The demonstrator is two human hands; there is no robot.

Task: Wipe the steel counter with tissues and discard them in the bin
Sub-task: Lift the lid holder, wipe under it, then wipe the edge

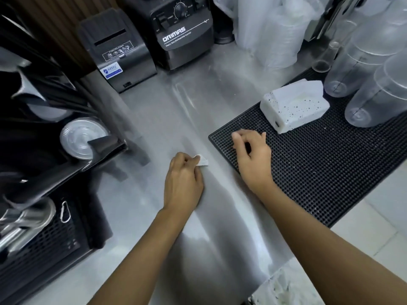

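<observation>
Left hand [184, 179] fingers pinching tissue [202, 161]; right hand [253, 157] loosely curled.

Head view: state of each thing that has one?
Small white tissue wad: pinched in left hand, on the steel counter.
Right hand: fingers curled, empty, over the black rubber bar mat.
White speckled tissue pack: open, tissue protruding, lying on mat.
Clear plastic pitchers: upside down on mat.

Left hand [184, 179] presses tissue [202, 161] on steel counter [154, 119]; right hand [253, 155] curled over black mat's [330, 168] left edge.
</observation>
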